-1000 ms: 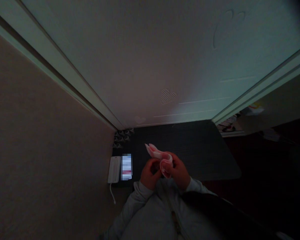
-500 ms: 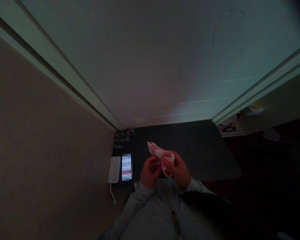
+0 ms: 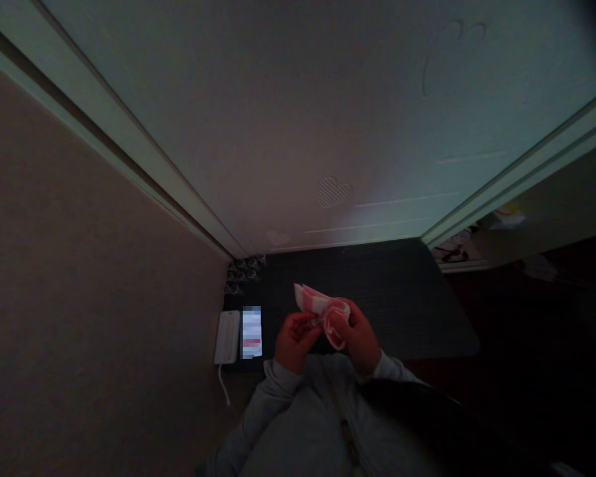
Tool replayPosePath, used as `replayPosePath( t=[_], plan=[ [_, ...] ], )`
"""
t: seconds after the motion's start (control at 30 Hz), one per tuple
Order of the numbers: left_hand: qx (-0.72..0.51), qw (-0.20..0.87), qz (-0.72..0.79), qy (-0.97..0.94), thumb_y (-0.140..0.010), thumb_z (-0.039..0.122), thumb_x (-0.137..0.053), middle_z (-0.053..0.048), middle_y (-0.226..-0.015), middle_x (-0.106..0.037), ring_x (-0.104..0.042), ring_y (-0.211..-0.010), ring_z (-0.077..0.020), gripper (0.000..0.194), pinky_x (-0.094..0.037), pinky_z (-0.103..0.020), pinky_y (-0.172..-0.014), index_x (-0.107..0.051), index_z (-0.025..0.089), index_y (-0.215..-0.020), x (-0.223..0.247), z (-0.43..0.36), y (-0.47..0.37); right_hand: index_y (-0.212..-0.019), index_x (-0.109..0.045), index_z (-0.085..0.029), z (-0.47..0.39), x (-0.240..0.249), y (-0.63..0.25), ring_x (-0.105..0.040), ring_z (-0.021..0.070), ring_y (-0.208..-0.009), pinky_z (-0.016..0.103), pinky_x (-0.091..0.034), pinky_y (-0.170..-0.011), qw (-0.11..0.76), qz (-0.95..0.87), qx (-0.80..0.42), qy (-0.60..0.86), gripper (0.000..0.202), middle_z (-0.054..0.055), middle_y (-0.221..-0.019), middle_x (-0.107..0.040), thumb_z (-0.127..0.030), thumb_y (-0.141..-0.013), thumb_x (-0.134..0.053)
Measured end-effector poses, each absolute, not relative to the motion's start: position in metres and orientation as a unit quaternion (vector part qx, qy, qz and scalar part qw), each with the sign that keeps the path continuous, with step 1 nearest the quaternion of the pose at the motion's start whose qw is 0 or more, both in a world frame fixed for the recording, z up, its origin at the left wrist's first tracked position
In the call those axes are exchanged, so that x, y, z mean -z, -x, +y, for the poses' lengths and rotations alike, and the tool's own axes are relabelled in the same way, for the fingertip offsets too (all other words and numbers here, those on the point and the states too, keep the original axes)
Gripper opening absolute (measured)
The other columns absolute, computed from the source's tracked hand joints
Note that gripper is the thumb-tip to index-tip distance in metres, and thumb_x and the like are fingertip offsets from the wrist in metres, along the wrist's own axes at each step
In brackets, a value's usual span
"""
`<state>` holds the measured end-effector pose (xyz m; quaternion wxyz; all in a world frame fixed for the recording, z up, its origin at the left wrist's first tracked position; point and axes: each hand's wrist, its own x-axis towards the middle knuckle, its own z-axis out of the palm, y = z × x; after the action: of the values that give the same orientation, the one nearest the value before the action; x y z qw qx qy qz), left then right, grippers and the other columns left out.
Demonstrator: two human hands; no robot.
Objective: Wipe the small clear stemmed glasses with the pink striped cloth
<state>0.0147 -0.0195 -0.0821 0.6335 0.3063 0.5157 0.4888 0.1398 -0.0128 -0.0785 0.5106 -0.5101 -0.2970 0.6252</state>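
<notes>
Low in the middle of the view, my right hand (image 3: pixel 360 341) is closed on a soft pink-and-white striped piece of cloth (image 3: pixel 314 301), its thumb pressing into a rolled loop. The cloth's flat folded end points up and to the left, over the dark table. Just left of it, my left hand (image 3: pixel 294 341) has its fingers pinched together. At those fingertips is a small pale or clear thing, touching or very near the cloth's underside; it is too small and dim to name.
Several small clear objects (image 3: pixel 243 271) stand at the table's (image 3: pixel 402 298) back left corner. A lit phone (image 3: pixel 251 331) lies beside a white device with a cable (image 3: pixel 227 338). A white panel with raised hearts (image 3: pixel 334 192) rises behind; a wall (image 3: pixel 104 265) borders the left.
My left hand has shifted slightly left, away from the cloth, showing more of the small pale thing at its fingertips. The cloth's folded end lies flatter; my right hand keeps its hold.
</notes>
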Motion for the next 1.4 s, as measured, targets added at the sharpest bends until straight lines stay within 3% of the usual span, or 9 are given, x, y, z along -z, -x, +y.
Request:
replayPosePath(
  t=[0.27, 0.53, 0.73, 0.93, 1.4],
  plan=[
    [-0.456, 0.660, 0.518, -0.297, -0.060, 0.038, -0.067, 0.000, -0.066, -0.062, -0.057, -0.057, -0.0110, 0.035, -0.045, -0.026, -0.058, -0.054, 0.013, -0.082, 0.084, -0.020, -0.012, -0.087, -0.052, -0.018, -0.013, 0.077, -0.139, -0.051, 0.0113, -0.058, 0.024, -0.042, -0.055, 0.516, -0.293, -0.628, 0.505, 0.030, -0.002, -0.069, -0.056, -0.035, -0.064, -0.063],
    [-0.448, 0.745, 0.449, -0.204, -0.059, 0.041, -0.068, 0.001, -0.060, -0.060, -0.054, -0.050, -0.0099, 0.033, -0.040, -0.022, -0.049, -0.055, 0.014, -0.074, 0.095, -0.021, -0.013, -0.089, -0.052, -0.018, -0.014, 0.075, -0.141, -0.052, 0.0127, -0.056, 0.024, -0.043, -0.052, 0.488, -0.339, -0.617, 0.516, 0.032, -0.001, -0.067, -0.058, -0.036, -0.064, -0.062],
    [-0.428, 0.802, 0.401, -0.115, -0.064, 0.038, -0.065, -0.001, -0.060, -0.060, -0.055, -0.053, -0.0119, 0.027, -0.039, -0.023, -0.050, -0.057, 0.014, -0.073, 0.093, -0.020, -0.013, -0.090, -0.053, -0.018, -0.015, 0.074, -0.142, -0.053, 0.0138, -0.061, 0.025, -0.043, -0.054, 0.464, -0.401, -0.597, 0.518, 0.031, 0.001, -0.073, -0.058, -0.033, -0.065, -0.061],
    [-0.401, 0.842, 0.357, -0.049, -0.065, 0.041, -0.063, -0.004, -0.067, -0.064, -0.059, -0.063, -0.0169, 0.036, -0.042, -0.027, -0.058, -0.059, 0.012, -0.086, 0.092, -0.019, -0.017, -0.088, -0.054, -0.018, -0.015, 0.068, -0.142, -0.055, 0.0152, -0.067, 0.025, -0.045, -0.060, 0.448, -0.455, -0.584, 0.500, 0.031, 0.002, -0.077, -0.059, -0.031, -0.061, -0.063],
    [-0.395, 0.792, 0.456, -0.101, -0.059, 0.054, -0.062, -0.008, -0.073, -0.065, -0.061, -0.072, -0.0229, 0.051, -0.045, -0.030, -0.058, -0.058, 0.012, -0.087, 0.095, -0.018, -0.017, -0.088, -0.055, -0.019, -0.016, 0.074, -0.144, -0.057, 0.0160, -0.071, 0.027, -0.046, -0.065, 0.415, -0.574, -0.475, 0.522, 0.024, 0.003, -0.080, -0.060, -0.029, -0.068, -0.060]
  ],
)
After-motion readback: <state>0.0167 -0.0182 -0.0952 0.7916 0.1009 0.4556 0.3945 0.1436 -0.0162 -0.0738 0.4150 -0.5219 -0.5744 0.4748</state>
